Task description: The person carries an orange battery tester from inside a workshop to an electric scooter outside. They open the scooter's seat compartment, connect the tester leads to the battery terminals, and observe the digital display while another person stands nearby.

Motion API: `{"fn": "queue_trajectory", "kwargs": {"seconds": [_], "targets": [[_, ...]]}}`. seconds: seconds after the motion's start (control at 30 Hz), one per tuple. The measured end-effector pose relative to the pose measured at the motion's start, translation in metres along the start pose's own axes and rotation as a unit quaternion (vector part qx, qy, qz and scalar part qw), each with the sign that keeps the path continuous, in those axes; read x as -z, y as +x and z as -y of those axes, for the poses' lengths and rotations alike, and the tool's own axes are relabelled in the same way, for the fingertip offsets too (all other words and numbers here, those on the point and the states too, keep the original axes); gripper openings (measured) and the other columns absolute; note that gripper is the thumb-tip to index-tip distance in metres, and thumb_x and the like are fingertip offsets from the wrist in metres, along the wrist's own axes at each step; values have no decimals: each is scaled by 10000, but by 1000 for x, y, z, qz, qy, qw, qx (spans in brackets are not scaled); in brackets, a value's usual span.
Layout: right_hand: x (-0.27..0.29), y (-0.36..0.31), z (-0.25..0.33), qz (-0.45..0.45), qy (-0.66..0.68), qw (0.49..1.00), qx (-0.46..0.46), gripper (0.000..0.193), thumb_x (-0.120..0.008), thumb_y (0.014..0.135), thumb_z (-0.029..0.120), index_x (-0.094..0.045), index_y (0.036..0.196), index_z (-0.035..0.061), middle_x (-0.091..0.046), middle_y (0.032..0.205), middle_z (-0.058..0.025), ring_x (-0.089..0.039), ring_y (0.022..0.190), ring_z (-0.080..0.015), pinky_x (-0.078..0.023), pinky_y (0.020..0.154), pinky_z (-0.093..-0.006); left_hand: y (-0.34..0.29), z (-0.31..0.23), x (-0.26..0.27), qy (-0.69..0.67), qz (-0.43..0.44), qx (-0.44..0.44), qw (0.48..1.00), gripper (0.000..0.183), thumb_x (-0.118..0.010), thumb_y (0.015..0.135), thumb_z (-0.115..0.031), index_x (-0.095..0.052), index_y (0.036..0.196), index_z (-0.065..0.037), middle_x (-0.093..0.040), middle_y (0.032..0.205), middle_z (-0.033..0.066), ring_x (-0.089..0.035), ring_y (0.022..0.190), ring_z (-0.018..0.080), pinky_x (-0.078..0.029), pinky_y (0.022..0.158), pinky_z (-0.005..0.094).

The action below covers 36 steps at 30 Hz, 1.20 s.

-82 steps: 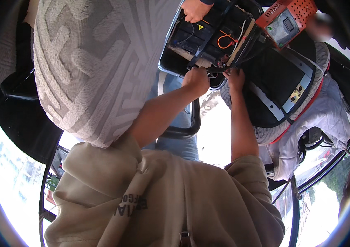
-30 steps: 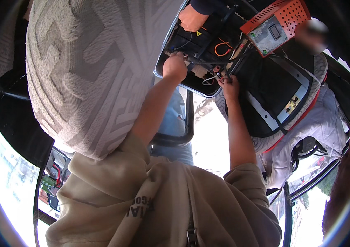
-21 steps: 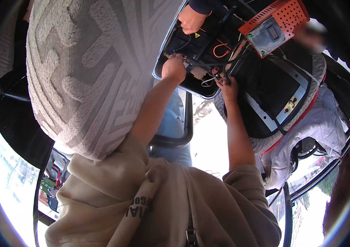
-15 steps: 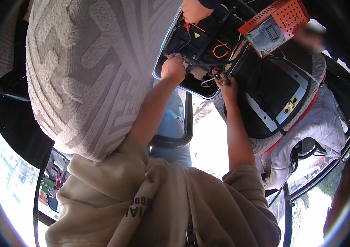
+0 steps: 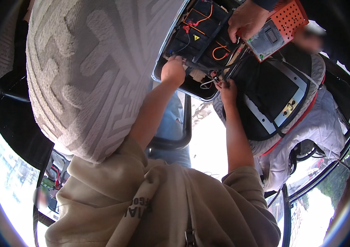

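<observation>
Both arms reach into an open compartment [image 5: 155, 71] full of black battery blocks [image 5: 191, 41]. At its left edge my left hand [image 5: 173, 71] is closed round the end of a black cable [image 5: 191, 64]; its fingertips are partly hidden. Near the right corner my right hand [image 5: 227, 91] pinches a dark cable beside a red-capped terminal [image 5: 214, 74] and a loop of white wire [image 5: 206, 85]. Another person's hand [image 5: 249, 18] hangs over the compartment, next to an orange perforated metal box with a grey panel [image 5: 271, 35].
A large patterned grey cushion [image 5: 88, 74] stands close on my left. At right a black seat base [image 5: 273, 96] with metal strips lies tilted, a pale cloth [image 5: 315, 127] beyond it. Orange wires [image 5: 221, 51] loop across the batteries. A black tube frame [image 5: 175, 142] is below the compartment.
The other person's hand has moved right, from the compartment's far edge to beside the orange box. That box has shifted slightly. My hands stay almost in place, the right a little lower.
</observation>
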State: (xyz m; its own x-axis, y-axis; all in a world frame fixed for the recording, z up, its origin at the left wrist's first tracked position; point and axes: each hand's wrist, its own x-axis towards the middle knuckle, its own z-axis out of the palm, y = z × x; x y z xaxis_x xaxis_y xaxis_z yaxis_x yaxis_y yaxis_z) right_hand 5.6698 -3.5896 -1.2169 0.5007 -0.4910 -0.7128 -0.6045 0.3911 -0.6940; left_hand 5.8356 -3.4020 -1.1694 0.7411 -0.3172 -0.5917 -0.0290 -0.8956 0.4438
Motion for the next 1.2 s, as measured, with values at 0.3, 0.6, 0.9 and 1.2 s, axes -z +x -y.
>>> {"fn": "queue_trajectory", "kwargs": {"seconds": [0.3, 0.6, 0.9, 1.2], "targets": [[0, -4, 4, 34, -18, 999, 12, 70, -460, 876, -7, -463, 883, -76, -532, 872, -158, -608, 806, -237, -580, 796, -371, -4, 11, -11, -15, -67, -24, 997, 126, -460, 862, -90, -559, 901, -22, -603, 953, 224, -589, 894, 413, -478, 771, 476], [4, -1, -5, 49, 10, 999, 20, 90, -474, 894, 30, -448, 892, -56, -526, 872, -147, -604, 819, -227, -570, 813, -385, -3, 13, -13, -14, -67, -23, 997, 121, -466, 857, -89, -545, 921, -23, -587, 963, 227, -584, 883, 421, -483, 771, 482], [9, 3, -20, 31, -115, 991, 57, 148, -500, 909, 78, -451, 915, -62, -539, 894, -150, -622, 834, -246, -566, 820, -378, -3, 14, -14, -25, -76, -37, 996, 118, -477, 839, -79, -545, 916, -23, -586, 962, 218, -584, 886, 413, -485, 768, 482], [7, 0, -20, 8, -26, 998, 53, 113, -490, 918, 53, -458, 899, -54, -541, 914, -148, -631, 846, -260, -570, 810, -366, 0, 12, -12, -17, -75, -43, 996, 106, -489, 822, -61, -550, 904, -35, -587, 927, 204, -585, 864, 406, -482, 749, 479]]}}
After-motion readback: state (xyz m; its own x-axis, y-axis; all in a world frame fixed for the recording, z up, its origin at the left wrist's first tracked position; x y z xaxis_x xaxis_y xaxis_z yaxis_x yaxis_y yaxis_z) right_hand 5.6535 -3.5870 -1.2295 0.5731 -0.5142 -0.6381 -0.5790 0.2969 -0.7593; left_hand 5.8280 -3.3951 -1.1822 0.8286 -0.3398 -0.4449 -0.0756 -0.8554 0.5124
